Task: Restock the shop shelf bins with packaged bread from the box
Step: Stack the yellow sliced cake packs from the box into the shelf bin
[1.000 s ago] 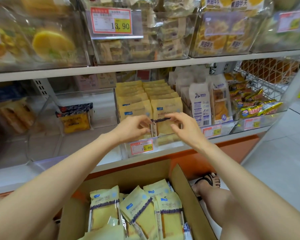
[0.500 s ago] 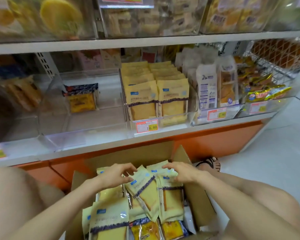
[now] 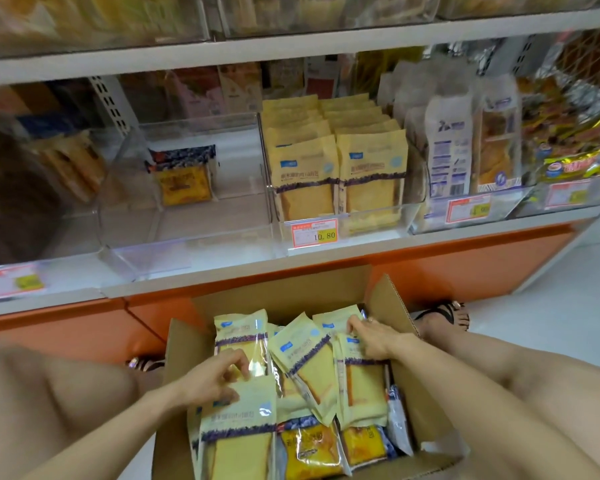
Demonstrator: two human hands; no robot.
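Your cardboard box point(image 3: 394, 308) sits open in the lower centre of the frame, directly below the shelf point(image 3: 291, 270), with its flaps turned outward. It holds pale yellow bread packets standing or leaning on end, and orange packets point(image 3: 305, 445) lie beneath them at the lower edge.

Your left hand point(image 3: 210, 377) is inside the box at lower centre-left. Its fingers are curled, and the thumb and fingertips pinch the top edge of the near packet point(image 3: 239, 431), the one closest to the bottom of the frame. That packet stands upright.

Your right hand point(image 3: 374, 339) is inside the box at centre-right. Its fingers are bent over the top edge of the right packet point(image 3: 362, 389) and grip it there. Between your two hands a tilted packet point(image 3: 303, 362) leans on a diagonal, its top corner pointing to the upper left. A further packet stands upright behind the left hand.

On the shelf, at the centre of the frame, the stocked bin point(image 3: 374, 216) holds two rows of the same pale yellow packets, upright and facing you. A price label point(image 3: 314, 233) is fixed to its front wall. Just left of it, the clear bin point(image 3: 187, 237) contains a single dark-topped orange packet point(image 3: 184, 180) set toward the back. To the right of the stocked bin stand white bags point(image 3: 447, 157) in another bin.

Your knees frame the box on both sides, and a sandalled foot point(image 3: 444, 315) shows at the box's right flap. The upper shelf is blurred; I cannot identify its contents.
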